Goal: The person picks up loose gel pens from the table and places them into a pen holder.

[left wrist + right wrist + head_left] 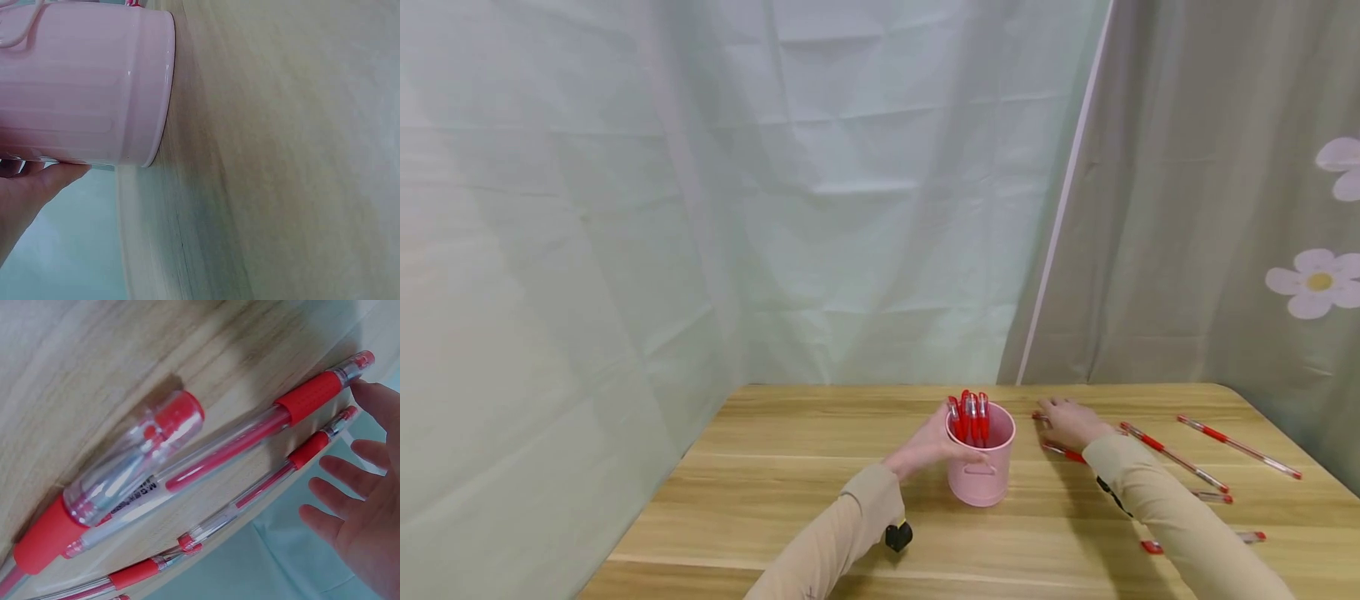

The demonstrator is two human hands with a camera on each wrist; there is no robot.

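Note:
A pink pen cup (pixel 978 487) stands upright on the table, with several red gel pens (pixel 973 417) leaning inside its left part. My left hand (pixel 931 446) grips the cup from the left, thumb across the front just below the rim. In the left wrist view the cup's wall (pixel 75 81) hides most of those fingers. To the cup's right, my right hand (pixel 1070 423) is low over loose red pens, one of them a pen (pixel 1062 452) beside the palm. In the right wrist view its fingers are spread and the thumb is at the capped end of a pen (pixel 312 397); contact is unclear.
More red pens lie on the right side of the wooden table (pixel 790 475): a long pen (pixel 1176 457), another pen (pixel 1240 447) farther right, and pens partly covered by the right sleeve (pixel 1187 529). A pale curtain (pixel 865 208) hangs behind the table.

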